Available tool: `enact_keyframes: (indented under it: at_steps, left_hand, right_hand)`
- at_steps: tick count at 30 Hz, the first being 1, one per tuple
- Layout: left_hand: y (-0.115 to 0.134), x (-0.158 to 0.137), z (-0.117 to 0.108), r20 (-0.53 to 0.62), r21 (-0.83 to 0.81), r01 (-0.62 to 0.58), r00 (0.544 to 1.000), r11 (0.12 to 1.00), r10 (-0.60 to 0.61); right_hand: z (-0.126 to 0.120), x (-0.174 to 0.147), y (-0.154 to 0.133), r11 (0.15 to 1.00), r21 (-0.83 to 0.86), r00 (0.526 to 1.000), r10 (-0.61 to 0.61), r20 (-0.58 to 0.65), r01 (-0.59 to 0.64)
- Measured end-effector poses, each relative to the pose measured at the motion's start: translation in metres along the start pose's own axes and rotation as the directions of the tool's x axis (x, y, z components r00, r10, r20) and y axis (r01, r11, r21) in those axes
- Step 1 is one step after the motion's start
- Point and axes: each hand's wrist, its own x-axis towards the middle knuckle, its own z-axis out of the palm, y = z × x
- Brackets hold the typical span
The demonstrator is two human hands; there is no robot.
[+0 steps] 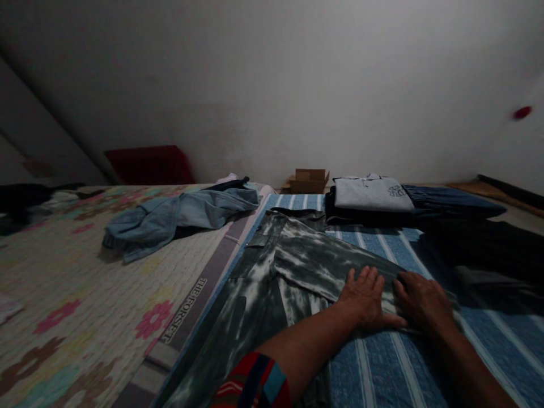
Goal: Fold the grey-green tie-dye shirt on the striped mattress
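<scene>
A dark green and white tie-dyed jacket (pixel 259 289) lies spread on a blue striped cloth (pixel 374 374), its body running toward me on the left. One sleeve (pixel 318 255) stretches out to the right. My left hand (pixel 365 300) presses flat on this sleeve, fingers spread and thumb pointing right. Just beside it, my right hand (pixel 425 300) rests on the sleeve near its end, palm down, thumb apart from the other fingers. Some of its fingertips are hard to make out in the dim light.
A light blue denim garment (pixel 182 212) lies crumpled on the flowered bedcover (pixel 106 289) at left. Behind the sleeve sit a folded grey garment (pixel 372 194), folded jeans (pixel 450 201) and dark clothes (pixel 488 249). A cardboard box (pixel 308 181) stands near the wall.
</scene>
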Motion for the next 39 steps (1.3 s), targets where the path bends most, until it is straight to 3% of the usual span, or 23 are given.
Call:
enact_keyframes:
  at_steps: [39]
  left_hand:
    - [0.0024, -0.0027, -0.0044, 0.015, -0.004, 0.003, 1.000, 1.000, -0.003]
  right_hand:
    - [-0.0042, 0.0011, -0.0017, 1.000, -0.005, 0.999, 0.006, 0.034, -0.006]
